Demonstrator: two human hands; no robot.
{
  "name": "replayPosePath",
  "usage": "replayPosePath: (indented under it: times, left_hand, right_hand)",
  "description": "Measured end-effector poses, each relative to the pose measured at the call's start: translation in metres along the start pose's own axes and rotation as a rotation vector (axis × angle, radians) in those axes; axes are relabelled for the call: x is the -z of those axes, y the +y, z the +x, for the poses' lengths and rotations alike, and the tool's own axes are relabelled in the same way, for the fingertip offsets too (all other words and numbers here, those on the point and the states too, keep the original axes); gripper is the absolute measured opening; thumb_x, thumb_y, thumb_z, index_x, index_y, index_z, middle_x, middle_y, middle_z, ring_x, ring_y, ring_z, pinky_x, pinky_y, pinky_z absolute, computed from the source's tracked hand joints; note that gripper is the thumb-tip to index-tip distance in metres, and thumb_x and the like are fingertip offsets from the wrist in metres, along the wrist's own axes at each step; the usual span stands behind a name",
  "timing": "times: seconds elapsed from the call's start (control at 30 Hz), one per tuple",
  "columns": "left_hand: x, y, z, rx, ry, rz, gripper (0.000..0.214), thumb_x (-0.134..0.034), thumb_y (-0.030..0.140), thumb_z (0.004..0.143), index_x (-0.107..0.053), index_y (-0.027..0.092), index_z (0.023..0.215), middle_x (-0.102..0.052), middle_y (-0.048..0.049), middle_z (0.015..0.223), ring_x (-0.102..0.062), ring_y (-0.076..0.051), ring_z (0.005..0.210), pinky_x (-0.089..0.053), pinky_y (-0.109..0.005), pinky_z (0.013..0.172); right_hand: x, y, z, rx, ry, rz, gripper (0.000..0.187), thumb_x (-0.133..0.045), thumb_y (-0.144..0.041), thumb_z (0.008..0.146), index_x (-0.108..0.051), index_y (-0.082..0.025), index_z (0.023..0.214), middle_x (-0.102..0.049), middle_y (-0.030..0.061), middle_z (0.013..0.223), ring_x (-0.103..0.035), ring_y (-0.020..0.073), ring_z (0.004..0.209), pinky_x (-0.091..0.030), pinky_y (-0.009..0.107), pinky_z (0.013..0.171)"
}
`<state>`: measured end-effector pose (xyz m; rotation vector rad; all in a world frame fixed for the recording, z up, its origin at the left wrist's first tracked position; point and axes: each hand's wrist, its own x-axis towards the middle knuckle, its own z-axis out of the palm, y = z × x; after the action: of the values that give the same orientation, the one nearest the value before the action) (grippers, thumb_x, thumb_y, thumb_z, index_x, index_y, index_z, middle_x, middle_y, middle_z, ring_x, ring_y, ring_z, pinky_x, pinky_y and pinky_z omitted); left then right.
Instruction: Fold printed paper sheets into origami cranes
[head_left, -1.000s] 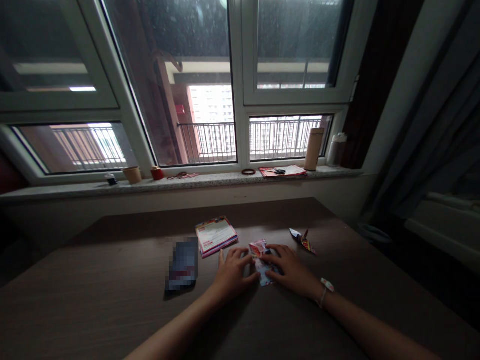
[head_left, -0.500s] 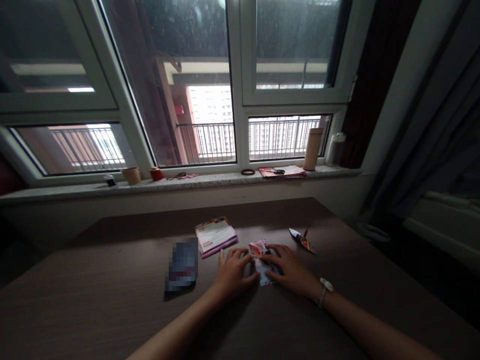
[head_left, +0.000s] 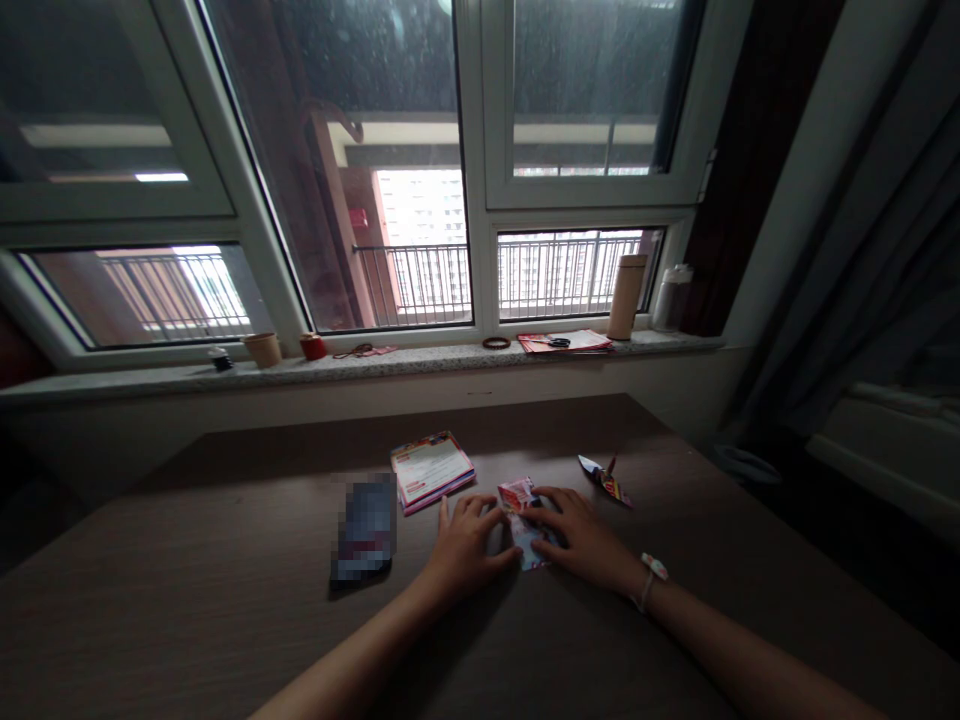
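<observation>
A small sheet of printed, colourful paper [head_left: 529, 553] lies on the brown table between my two hands, with creases showing on it. My left hand [head_left: 466, 545] rests at its left edge, fingers spread, with the thumb and forefinger touching that side. From the right, my right hand [head_left: 585, 538] reaches over the paper, its fingers apart and lying on the surface, so part of the paper is hidden. A stack of printed sheets [head_left: 433, 472] sits just beyond my left hand. Farther right is a pointed folded-paper piece [head_left: 604, 480], boat-like in outline.
A dark, pixelated flat object [head_left: 365, 530] lies left of my left hand. On the windowsill [head_left: 442, 357] stand a paper cup [head_left: 262, 350], a red spool-like item [head_left: 313, 347], papers with scissors [head_left: 559, 343], a tan flask [head_left: 625, 298] and a clear bottle [head_left: 672, 298].
Almost nothing differs. Both hands stay over the paper, with only a very slight shift of the fingers.
</observation>
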<state>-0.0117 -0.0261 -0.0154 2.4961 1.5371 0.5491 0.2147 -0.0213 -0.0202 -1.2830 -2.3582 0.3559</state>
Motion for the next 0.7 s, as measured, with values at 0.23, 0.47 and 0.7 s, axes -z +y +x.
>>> replayPosePath:
  times: [0.23, 0.47, 0.7]
  left_hand:
    - [-0.0042, -0.0034, 0.0006, -0.016, 0.016, -0.003, 0.038, -0.069, 0.047, 0.075, -0.063, 0.032, 0.109, -0.055, -0.0041, 0.13, -0.044, -0.031, 0.125, -0.011, -0.07, 0.108]
    - [-0.0023, -0.0032, 0.0001, -0.006, 0.008, -0.015, 0.037, -0.068, 0.048, 0.075, -0.063, 0.032, 0.108, -0.054, -0.0049, 0.13, -0.043, -0.031, 0.125, -0.011, -0.069, 0.109]
    - [-0.0001, -0.001, -0.0001, -0.006, 0.008, -0.02, 0.038, -0.069, 0.047, 0.074, -0.062, 0.031, 0.108, -0.055, -0.005, 0.129, -0.043, -0.031, 0.124, -0.011, -0.067, 0.109]
  right_hand:
    - [-0.0017, 0.0015, 0.0002, 0.006, 0.013, -0.005, 0.042, -0.059, -0.045, 0.085, -0.058, -0.036, 0.126, -0.046, 0.0039, 0.139, -0.039, 0.026, 0.129, -0.029, 0.044, 0.11]
    - [-0.0015, 0.0005, -0.0006, 0.012, 0.017, -0.005, 0.042, -0.059, -0.046, 0.085, -0.057, -0.036, 0.126, -0.046, 0.0036, 0.139, -0.038, 0.0256, 0.129, -0.03, 0.043, 0.11]
    - [-0.0006, 0.0005, -0.0006, 0.007, 0.003, -0.008, 0.043, -0.058, -0.046, 0.085, -0.057, -0.036, 0.127, -0.045, 0.0033, 0.141, -0.038, 0.0257, 0.129, -0.029, 0.043, 0.11]
